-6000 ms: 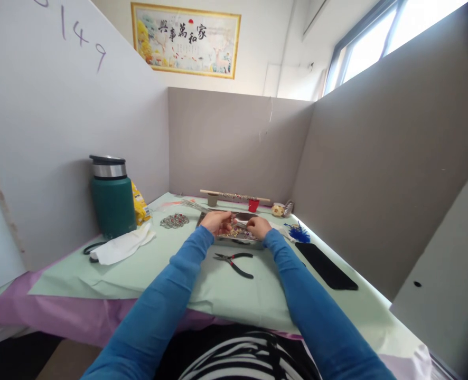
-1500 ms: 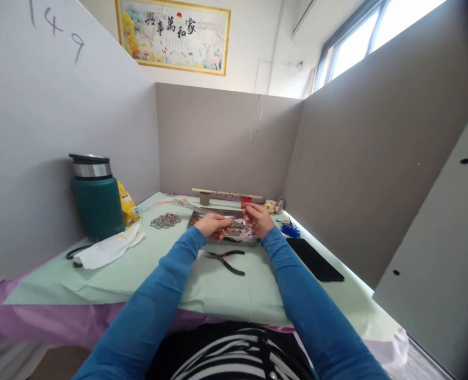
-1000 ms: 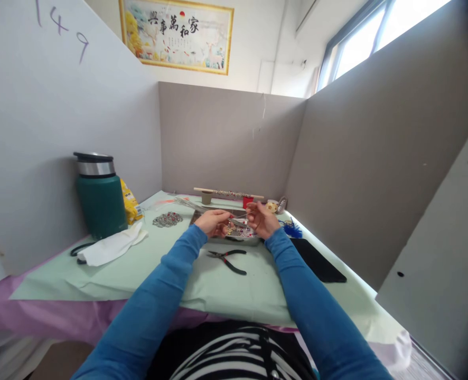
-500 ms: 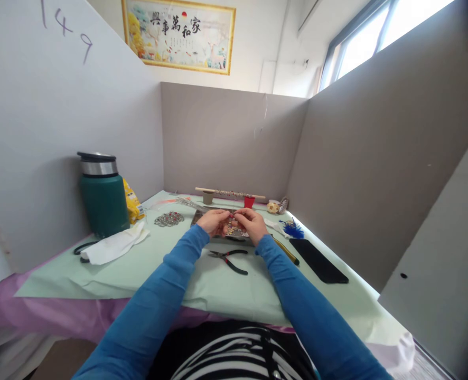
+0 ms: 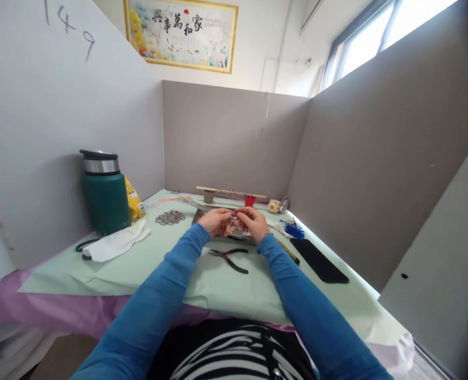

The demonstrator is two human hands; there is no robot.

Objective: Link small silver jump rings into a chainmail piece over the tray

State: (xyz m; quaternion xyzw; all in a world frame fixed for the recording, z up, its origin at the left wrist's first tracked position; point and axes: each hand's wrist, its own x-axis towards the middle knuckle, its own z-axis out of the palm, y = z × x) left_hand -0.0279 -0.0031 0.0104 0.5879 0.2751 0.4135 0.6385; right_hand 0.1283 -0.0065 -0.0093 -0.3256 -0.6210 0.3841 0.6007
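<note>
My left hand (image 5: 215,221) and my right hand (image 5: 254,224) meet fingertip to fingertip over a dark tray (image 5: 199,215) that holds small beads and metal bits. Between the pinched fingertips shows a small red bead (image 5: 234,214), which both hands seem to grip; whether it sits on a wire is too small to tell. Pliers with black and red handles (image 5: 234,262) lie on the table just below the hands. Beside my right forearm, a yellow-and-black handled tool (image 5: 288,251) is partly covered by the sleeve.
Left: a green flask (image 5: 105,198), a white cloth (image 5: 117,244) over black-handled scissors, and a pile of beaded chain (image 5: 170,217). Behind the tray, a stick strung with beaded pieces (image 5: 231,192) rests on two small cups. Right: a blue tassel (image 5: 293,228) and a black phone (image 5: 319,260).
Both hands stay joined over the tray, with slight finger movement; the red bead shows a little more clearly. The whole view has shifted slightly.
</note>
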